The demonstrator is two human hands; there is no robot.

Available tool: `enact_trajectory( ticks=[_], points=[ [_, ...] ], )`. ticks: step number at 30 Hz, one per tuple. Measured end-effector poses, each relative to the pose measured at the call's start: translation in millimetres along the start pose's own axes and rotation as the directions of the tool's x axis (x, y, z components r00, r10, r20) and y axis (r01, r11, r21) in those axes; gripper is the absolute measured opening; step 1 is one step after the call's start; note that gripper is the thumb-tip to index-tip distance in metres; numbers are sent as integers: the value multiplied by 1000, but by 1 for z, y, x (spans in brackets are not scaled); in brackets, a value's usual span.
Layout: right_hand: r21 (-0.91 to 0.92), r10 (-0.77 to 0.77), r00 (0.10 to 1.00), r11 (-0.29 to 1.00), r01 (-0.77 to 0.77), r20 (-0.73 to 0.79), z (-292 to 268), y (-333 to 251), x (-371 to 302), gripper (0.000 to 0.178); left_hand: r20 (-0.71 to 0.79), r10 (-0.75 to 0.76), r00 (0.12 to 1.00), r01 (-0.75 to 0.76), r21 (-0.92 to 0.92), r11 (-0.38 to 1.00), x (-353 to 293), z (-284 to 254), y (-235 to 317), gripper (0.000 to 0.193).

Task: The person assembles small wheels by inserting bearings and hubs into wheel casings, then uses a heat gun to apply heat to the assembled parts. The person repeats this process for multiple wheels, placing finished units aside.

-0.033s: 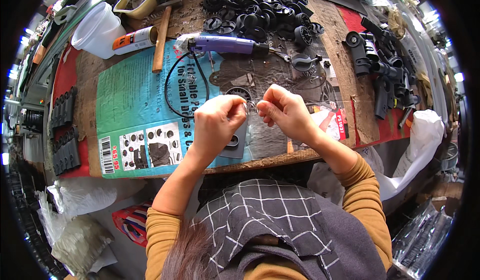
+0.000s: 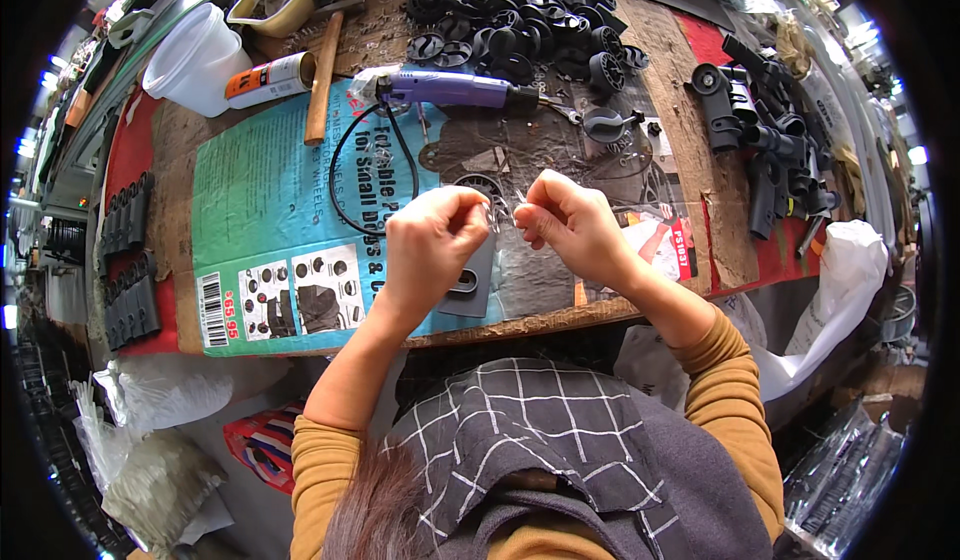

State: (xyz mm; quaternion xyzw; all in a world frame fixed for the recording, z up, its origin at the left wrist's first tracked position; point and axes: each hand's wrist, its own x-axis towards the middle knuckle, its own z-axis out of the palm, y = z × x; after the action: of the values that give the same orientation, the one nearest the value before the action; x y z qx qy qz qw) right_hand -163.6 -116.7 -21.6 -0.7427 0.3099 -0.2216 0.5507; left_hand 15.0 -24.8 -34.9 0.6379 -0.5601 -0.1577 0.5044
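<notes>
Above the cardboard, my left hand (image 2: 432, 245) pinches a small shiny metal ring (image 2: 493, 217) between thumb and fingertips. Facing it a short way off, my right hand (image 2: 570, 225) is closed in a pinch on a small shiny piece (image 2: 519, 200), too small to make out well. Just under the hands lies a dark grey flat plastic part (image 2: 480, 285) with an oval hole, beside a black spoked wheel (image 2: 482, 184). Farther back rests a purple power tool (image 2: 450, 89) with a black cord.
Black wheels (image 2: 510, 20) are heaped at the back, and black plastic fittings (image 2: 765, 130) at the right. A wooden-handled hammer (image 2: 322, 90), an orange spray can (image 2: 268, 80) and a white tub (image 2: 197, 60) stand back left. Dark parts (image 2: 130, 300) line the left edge.
The small shiny pieces at my fingertips sit slightly farther apart and at a different tilt. My arms and the things on the table have hardly moved.
</notes>
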Motion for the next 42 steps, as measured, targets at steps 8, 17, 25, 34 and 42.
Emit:
enact_trajectory(
  ticks=[8,17,25,34,42],
  points=[
    [-342,-149,972,936,79,-182,-14,31,53,23,-71,-305,950,289,-174,941,5,-15,-40,11],
    [11,-162,987,987,162,-7,18,9,26,33,88,-273,958,287,-278,917,-4,0,-15,10],
    [-498,38,998,865,-58,-50,-36,49,25,25,262,-226,938,94,435,896,-11,20,-32,94],
    [-446,-192,969,861,242,156,-2,30,30,22,92,-202,975,168,288,943,-28,56,-33,91],
    [-526,-217,945,789,317,245,2,22,33,29,98,-238,966,202,281,938,-26,54,-30,89]
  ],
)
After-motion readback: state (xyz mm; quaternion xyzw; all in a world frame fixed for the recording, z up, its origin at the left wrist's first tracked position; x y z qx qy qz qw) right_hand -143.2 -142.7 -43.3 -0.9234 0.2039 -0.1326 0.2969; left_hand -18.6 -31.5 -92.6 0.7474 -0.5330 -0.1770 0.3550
